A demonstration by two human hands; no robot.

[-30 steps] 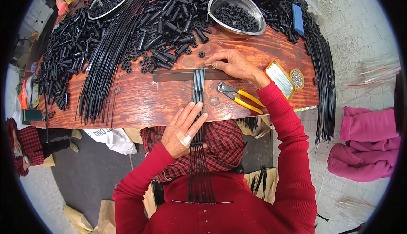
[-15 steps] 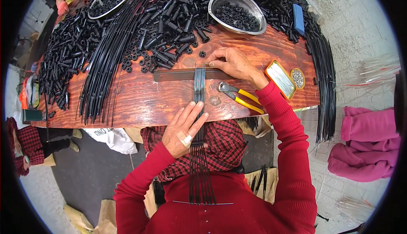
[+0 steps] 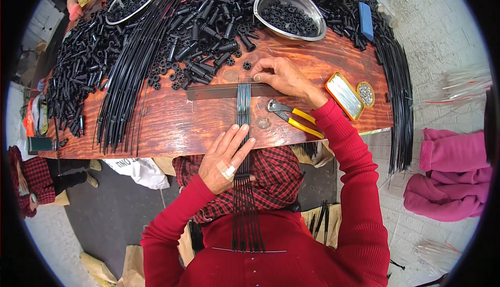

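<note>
A flat row of thin black rods (image 3: 244, 105) runs from the table toward my lap, its lower ends spread over my red top. My left hand (image 3: 223, 157), a plaster on it, lies across the rods at the table edge; a fingertip shows beyond their right side, so it grips them. Near their far ends, my right hand (image 3: 284, 79) pinches a thin metal wire (image 3: 251, 82) that crosses the tips. Under the rods sits a flat dark metal bar (image 3: 211, 91). Yellow-handled pincers (image 3: 294, 119) rest below my right hand. A thin pale rod (image 3: 221, 249) crosses the lower ends.
Black plastic tubes (image 3: 208, 32) are heaped at the back, beside a long rod bundle (image 3: 127, 86). A steel bowl (image 3: 322, 29) holds small black pieces. At right are an orange-rimmed tin (image 3: 359, 115) and a round dish (image 3: 366, 95). Another person's hand (image 3: 76, 12) shows far left.
Both hands keep nearly the same places, with the right still pinching at the rod tips. The view has shifted very slightly.
</note>
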